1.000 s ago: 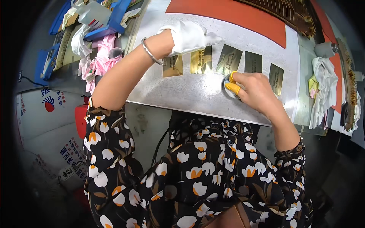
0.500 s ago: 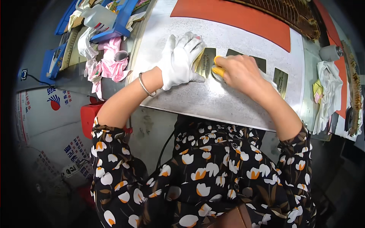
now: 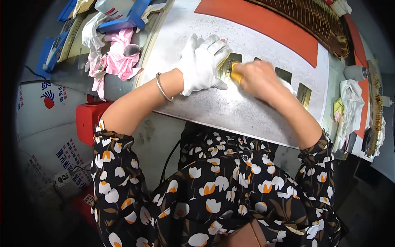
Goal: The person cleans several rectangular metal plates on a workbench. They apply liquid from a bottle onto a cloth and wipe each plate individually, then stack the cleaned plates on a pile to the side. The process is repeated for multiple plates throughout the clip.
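My left hand (image 3: 202, 61), in a white glove, lies flat with fingers spread on the work surface, its fingertips and thumb about a small brass-coloured plate (image 3: 235, 60). A bare fingertip pokes out of the glove. My right hand (image 3: 260, 79) is bare but for yellow covers (image 3: 236, 77) on its fingertips. Its fingers are curled down onto the lower part of that plate. White cloth (image 3: 289, 87) shows from under the palm, seemingly held in it. To the right lie a dark plate (image 3: 283, 75) and a brass-coloured plate (image 3: 304, 94); another peeks out behind my right hand.
An orange-red sheet (image 3: 263, 31) and a dark slatted rack (image 3: 310, 18) lie at the back. Pink gloves (image 3: 122, 57) and blue bins (image 3: 125, 20) are at the left. White cloth (image 3: 351, 105) lies at the right, near a grey cylinder (image 3: 354, 73). A red container (image 3: 91, 122) stands below the table's left.
The whole view has shifted slightly. My right hand has moved a little over the plate, covering more of its lower part. My left hand stays at the plate's left edge.
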A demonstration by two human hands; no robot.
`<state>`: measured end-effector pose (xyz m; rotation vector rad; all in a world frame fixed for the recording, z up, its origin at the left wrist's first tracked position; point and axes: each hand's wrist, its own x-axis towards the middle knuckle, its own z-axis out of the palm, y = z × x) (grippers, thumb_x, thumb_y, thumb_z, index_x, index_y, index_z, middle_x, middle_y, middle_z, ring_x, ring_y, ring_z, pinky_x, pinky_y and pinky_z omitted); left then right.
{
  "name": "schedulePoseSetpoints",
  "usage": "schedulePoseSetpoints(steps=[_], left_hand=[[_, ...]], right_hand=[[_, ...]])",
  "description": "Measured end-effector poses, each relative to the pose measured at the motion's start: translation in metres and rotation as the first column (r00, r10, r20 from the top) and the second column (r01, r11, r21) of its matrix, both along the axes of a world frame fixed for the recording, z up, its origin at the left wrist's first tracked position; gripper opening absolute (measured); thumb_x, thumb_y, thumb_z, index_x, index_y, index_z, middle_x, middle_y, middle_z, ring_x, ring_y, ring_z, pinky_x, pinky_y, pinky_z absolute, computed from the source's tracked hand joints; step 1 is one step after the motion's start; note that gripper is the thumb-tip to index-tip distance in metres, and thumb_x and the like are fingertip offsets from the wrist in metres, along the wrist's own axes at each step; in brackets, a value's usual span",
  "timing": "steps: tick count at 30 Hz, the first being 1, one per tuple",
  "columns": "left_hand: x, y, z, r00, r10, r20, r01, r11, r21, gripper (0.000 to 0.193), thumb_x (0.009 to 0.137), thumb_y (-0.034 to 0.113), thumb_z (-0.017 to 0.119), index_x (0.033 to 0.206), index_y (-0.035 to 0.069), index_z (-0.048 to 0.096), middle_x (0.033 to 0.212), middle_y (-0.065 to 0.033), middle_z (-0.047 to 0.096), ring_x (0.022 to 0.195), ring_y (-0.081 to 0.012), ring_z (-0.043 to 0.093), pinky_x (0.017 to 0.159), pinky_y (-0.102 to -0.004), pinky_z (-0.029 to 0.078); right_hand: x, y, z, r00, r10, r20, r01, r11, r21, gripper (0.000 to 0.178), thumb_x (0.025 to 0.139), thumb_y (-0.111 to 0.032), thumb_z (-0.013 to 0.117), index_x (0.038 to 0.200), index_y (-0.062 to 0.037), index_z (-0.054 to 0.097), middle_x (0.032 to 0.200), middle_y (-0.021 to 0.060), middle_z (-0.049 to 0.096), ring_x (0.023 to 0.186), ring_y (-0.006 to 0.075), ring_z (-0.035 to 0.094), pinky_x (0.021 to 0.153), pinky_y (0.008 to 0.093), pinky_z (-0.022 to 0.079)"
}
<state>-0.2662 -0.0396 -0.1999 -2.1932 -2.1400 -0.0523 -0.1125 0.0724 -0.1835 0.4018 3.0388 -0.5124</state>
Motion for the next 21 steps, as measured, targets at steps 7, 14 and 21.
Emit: schedulePoseSetpoints(steps=[7, 14, 21], left_hand=[[0.002, 0.002, 0.004, 1.0, -0.018, 0.003, 0.018, 1.0, -0.009, 0.09, 0.06, 0.064, 0.061, 0.127, 0.008, 0.043, 0.131, -0.0135, 0.042, 0.125, -0.0315, 0.035, 0.099, -0.0585, 0.024], [-0.018, 0.021, 0.023, 0.78, 0.193, 0.595, -0.035, 0.963, -0.266, 0.075, 0.075, 0.062, 0.049, 0.129, 0.011, 0.04, 0.125, -0.0178, 0.048, 0.115, -0.0333, 0.046, 0.099, -0.0424, 0.031], [0.027, 0.076, 0.06, 0.75, 0.214, 0.626, 0.128, 0.882, -0.454, 0.071, 0.089, 0.055, 0.033, 0.139, 0.005, 0.022, 0.144, -0.0176, 0.021, 0.131, -0.0295, 0.027, 0.107, -0.0339, 0.023]], right_hand=[[0.01, -0.003, 0.004, 0.983, 0.154, 0.104, -0.154, 0.988, -0.009, 0.013, 0.074, -0.013, 0.052, 0.082, -0.0091, 0.061, 0.067, 0.0148, 0.062, 0.064, 0.0344, 0.061, 0.06, 0.0454, 0.047], [0.11, -0.011, 0.045, 0.956, -0.28, -0.085, 0.164, 0.753, -0.637, 0.01, 0.079, -0.013, 0.062, 0.079, -0.0028, 0.059, 0.069, 0.0088, 0.061, 0.061, 0.0187, 0.058, 0.057, 0.0294, 0.044], [0.182, -0.046, 0.009, 0.815, -0.577, 0.05, 0.263, 0.291, -0.92, 0.008, 0.08, -0.008, 0.062, 0.078, -0.0004, 0.058, 0.071, -0.001, 0.056, 0.065, 0.005, 0.048, 0.059, 0.0209, 0.038]])
